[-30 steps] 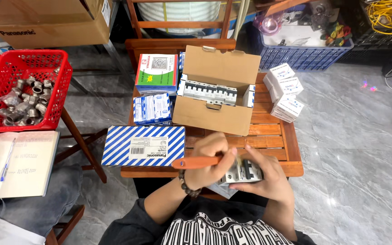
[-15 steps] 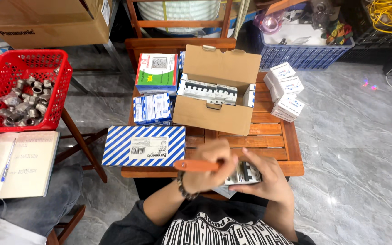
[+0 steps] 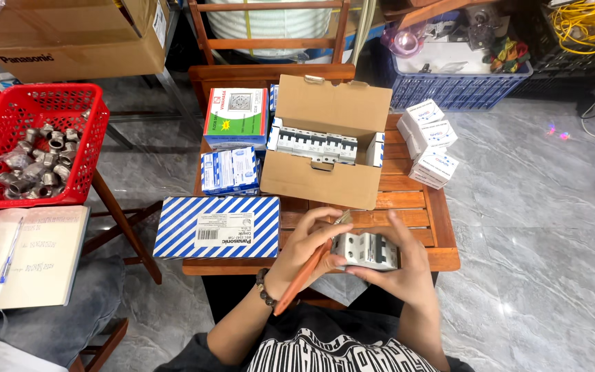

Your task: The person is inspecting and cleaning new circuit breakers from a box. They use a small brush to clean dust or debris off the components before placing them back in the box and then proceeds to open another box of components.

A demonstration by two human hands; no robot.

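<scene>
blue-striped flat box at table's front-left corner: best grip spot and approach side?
Take the blue-striped box across its short width, near the left end, coming from above and the front-left. It lies flat and long along the wooden table edge, its left end apparently overhanging. On the right the left hand works close by, and smaller boxes crowd its far side.

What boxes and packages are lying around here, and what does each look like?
Open brown carton: table middle, holding grey breakers.
Blue-and-white striped box: flat, table's near left edge, with a white label.
Red-and-green box: table's far left.
Small blue-white box: beside the carton.
White boxes: stacked, table's right.
Big brown carton: top left.
</scene>
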